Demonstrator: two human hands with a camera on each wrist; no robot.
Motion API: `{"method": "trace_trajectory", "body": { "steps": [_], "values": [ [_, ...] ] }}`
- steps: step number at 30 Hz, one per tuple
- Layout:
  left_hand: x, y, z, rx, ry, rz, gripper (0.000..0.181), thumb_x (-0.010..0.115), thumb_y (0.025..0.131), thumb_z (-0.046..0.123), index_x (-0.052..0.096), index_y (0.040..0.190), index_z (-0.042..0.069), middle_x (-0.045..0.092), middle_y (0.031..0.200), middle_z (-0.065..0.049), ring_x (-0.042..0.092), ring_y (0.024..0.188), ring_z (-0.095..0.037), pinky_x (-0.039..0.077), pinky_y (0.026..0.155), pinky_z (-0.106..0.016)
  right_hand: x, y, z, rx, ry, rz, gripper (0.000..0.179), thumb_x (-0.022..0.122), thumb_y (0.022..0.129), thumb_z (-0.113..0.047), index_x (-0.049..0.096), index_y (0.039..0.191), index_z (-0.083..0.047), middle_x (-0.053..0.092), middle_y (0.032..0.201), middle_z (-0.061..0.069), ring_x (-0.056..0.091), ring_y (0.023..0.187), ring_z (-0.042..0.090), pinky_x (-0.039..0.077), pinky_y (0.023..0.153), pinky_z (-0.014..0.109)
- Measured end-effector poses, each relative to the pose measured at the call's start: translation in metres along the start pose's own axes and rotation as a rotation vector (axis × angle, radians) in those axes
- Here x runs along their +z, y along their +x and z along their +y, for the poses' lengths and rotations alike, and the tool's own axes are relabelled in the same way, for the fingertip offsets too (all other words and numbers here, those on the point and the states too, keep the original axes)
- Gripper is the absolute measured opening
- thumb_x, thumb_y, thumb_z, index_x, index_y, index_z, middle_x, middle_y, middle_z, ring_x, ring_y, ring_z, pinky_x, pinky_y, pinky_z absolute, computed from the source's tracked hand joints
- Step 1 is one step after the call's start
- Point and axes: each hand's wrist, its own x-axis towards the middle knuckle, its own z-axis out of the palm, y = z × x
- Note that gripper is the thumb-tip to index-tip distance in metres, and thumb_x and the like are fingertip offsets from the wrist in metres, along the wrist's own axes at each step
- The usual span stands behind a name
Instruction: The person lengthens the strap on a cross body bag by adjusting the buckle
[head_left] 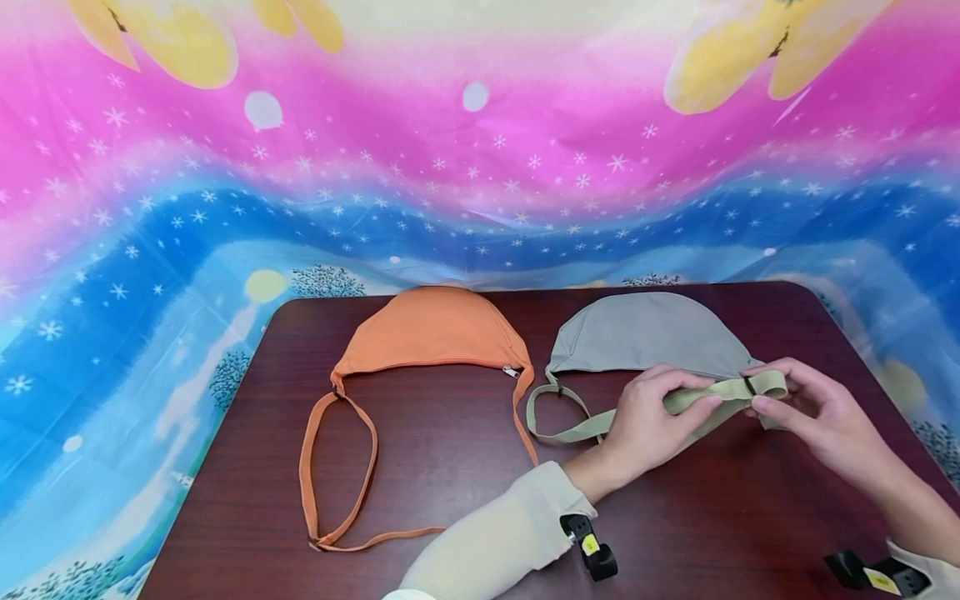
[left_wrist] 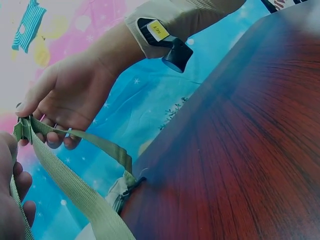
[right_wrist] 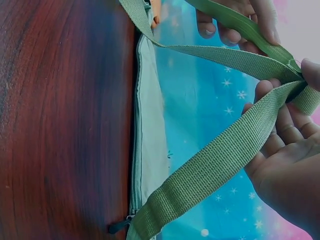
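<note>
A grey-green waist bag lies at the right of the table, its light green webbing strap raised in front of it. My left hand pinches the strap between thumb and fingers, left of a dark slider buckle. On the other side, my right hand pinches the strap right at the buckle, where the webbing bends into a small loop. In the right wrist view, two strands of webbing run away from the buckle, and the bag's zipper appears closed along its edge.
An orange waist bag lies to the left, its strap looped toward the front of the dark wooden table. A patterned cloth hangs behind the table. Black wrist cameras sit on both sleeves.
</note>
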Motion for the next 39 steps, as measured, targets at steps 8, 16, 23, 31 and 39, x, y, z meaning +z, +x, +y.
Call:
{"method": "trace_trajectory", "body": {
  "steps": [8, 16, 23, 31, 39],
  "values": [
    [0.0, -0.001, 0.002, -0.015, -0.02, -0.012, 0.02, 0.074, 0.095, 0.026, 0.077, 0.114, 0.018, 0.072, 0.109, 0.008, 0.056, 0.102, 0.011, 0.04, 0.084, -0.004, 0.007, 0.002, 0.001, -0.022, 0.061, -0.034, 0.034, 0.055, 0.094, 0.02, 0.058, 0.124, 0.005, 0.067, 0.104, -0.001, 0.071, 0.082, 0.011, 0.055, 0.068, 0.021],
    [0.002, 0.0, 0.0, 0.016, -0.011, -0.019, 0.021, 0.076, 0.094, 0.023, 0.077, 0.113, 0.015, 0.073, 0.107, 0.006, 0.058, 0.104, 0.007, 0.04, 0.085, -0.005, 0.011, 0.002, 0.001, -0.029, -0.088, -0.033, 0.034, 0.059, 0.092, 0.018, 0.06, 0.122, 0.002, 0.068, 0.095, -0.002, 0.068, 0.077, 0.009, 0.051, 0.061, 0.024],
    [0.003, -0.001, 0.001, 0.01, -0.009, -0.019, 0.02, 0.075, 0.095, 0.023, 0.077, 0.113, 0.016, 0.072, 0.107, 0.007, 0.057, 0.104, 0.009, 0.04, 0.085, -0.004, 0.013, 0.001, 0.002, -0.032, -0.105, -0.039, 0.034, 0.061, 0.092, 0.018, 0.06, 0.122, 0.001, 0.068, 0.093, 0.0, 0.066, 0.077, 0.01, 0.049, 0.06, 0.026],
    [0.004, -0.001, 0.001, 0.001, -0.03, -0.011, 0.019, 0.074, 0.095, 0.024, 0.077, 0.113, 0.016, 0.073, 0.109, 0.007, 0.058, 0.106, 0.009, 0.04, 0.087, -0.005, 0.015, 0.002, 0.002, -0.045, -0.105, -0.042, 0.035, 0.062, 0.091, 0.018, 0.061, 0.121, 0.0, 0.068, 0.093, -0.002, 0.066, 0.077, 0.009, 0.048, 0.059, 0.026],
    [0.004, -0.002, 0.003, -0.015, -0.024, -0.024, 0.024, 0.077, 0.093, 0.025, 0.075, 0.115, 0.017, 0.071, 0.111, 0.008, 0.056, 0.103, 0.01, 0.039, 0.084, -0.004, 0.013, 0.002, 0.001, -0.114, -0.071, -0.045, 0.037, 0.059, 0.089, 0.023, 0.058, 0.121, 0.005, 0.065, 0.097, 0.002, 0.066, 0.079, 0.01, 0.049, 0.061, 0.025]
  ]
}}
